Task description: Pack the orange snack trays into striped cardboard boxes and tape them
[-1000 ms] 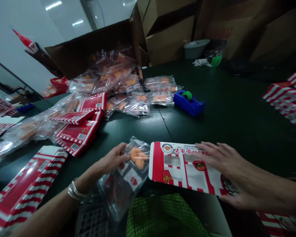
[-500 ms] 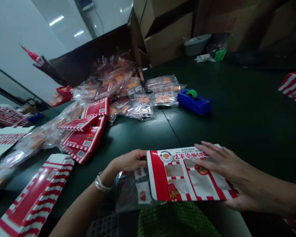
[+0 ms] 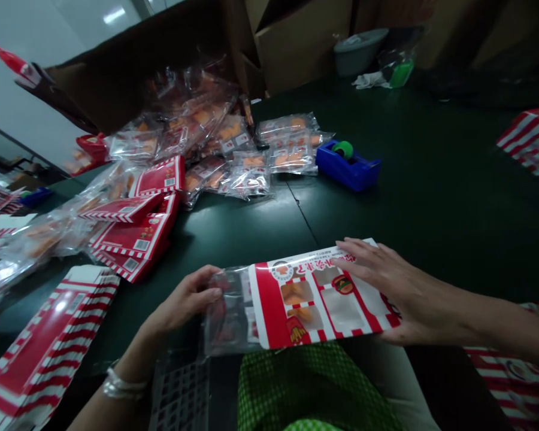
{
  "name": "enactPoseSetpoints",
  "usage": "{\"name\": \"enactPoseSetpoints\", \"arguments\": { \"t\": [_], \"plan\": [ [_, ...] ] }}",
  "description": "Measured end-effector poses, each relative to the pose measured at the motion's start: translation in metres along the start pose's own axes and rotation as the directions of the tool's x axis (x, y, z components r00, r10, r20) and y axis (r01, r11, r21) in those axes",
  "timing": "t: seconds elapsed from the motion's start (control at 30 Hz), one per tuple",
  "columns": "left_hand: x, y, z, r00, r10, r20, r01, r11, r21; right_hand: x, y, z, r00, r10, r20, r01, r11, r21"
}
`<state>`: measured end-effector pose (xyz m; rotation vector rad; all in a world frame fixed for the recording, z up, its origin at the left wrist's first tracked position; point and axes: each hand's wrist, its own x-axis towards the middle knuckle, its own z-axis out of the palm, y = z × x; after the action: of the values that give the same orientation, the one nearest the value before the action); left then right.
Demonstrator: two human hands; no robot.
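Our right hand (image 3: 388, 293) lies spread flat on a red-and-white printed carton blank (image 3: 269, 305), and our left hand (image 3: 186, 297) curls around the end of a clear bag of orange pieces (image 3: 227, 314), which sits partly under the blank, showing through its windows. Farther out are stacked blanks (image 3: 45, 335), more bags (image 3: 197, 120) and a blue tape dispenser (image 3: 348, 166) — the pieces themselves are hard to make out.

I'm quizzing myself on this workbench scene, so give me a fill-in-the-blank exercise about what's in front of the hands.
The right hand lies on a flat red-and-white printed card with see-through ____.
The left hand touches a clear plastic bag that lies ____ the card.
The tape dispenser on the dark table is ____ in colour.

Missing words: windows; under; blue.
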<state>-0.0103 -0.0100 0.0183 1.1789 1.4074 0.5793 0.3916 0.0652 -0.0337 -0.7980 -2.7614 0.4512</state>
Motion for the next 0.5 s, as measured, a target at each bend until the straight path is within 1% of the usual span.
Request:
{"name": "enactPoseSetpoints", "arguments": {
  "t": [0.07, 0.13, 0.2, 0.3, 0.33, 0.4, 0.5],
  "plan": [
    [0.015, 0.003, 0.020, 1.000, 0.024, 0.014, -0.022, 0.991, -0.129, 0.007, -0.006, 0.003, 1.000, -0.016, 0.003, 0.016, 1.000, 0.022],
    [0.028, 0.006, 0.029, 0.999, -0.015, -0.029, 0.008, 0.974, -0.226, 0.012, -0.010, 0.006, 1.000, -0.003, -0.002, 0.003, 1.000, 0.029],
    [0.032, 0.005, 0.029, 0.996, -0.065, -0.065, 0.038, 0.934, -0.354, 0.014, -0.010, 0.009, 1.000, 0.012, -0.029, -0.011, 1.000, 0.023],
    [0.023, 0.001, 0.029, 0.991, -0.116, -0.072, 0.061, 0.848, -0.526, 0.014, -0.010, 0.013, 0.997, -0.015, -0.074, 0.016, 1.000, 0.013],
    [0.019, 0.000, 0.032, 0.989, -0.125, -0.076, 0.062, 0.830, -0.555, 0.015, -0.010, 0.014, 0.996, -0.036, -0.083, 0.037, 0.999, 0.017],
    [0.014, 0.004, 0.044, 0.991, -0.119, -0.066, 0.062, 0.826, -0.560, 0.019, -0.013, 0.016, 0.995, -0.049, -0.091, 0.051, 0.998, 0.027],
    [0.016, 0.017, 0.064, 0.997, -0.077, -0.014, 0.057, 0.839, -0.541, 0.030, -0.018, 0.017, 0.997, -0.051, -0.065, 0.054, 0.998, 0.036]
  ]
}}
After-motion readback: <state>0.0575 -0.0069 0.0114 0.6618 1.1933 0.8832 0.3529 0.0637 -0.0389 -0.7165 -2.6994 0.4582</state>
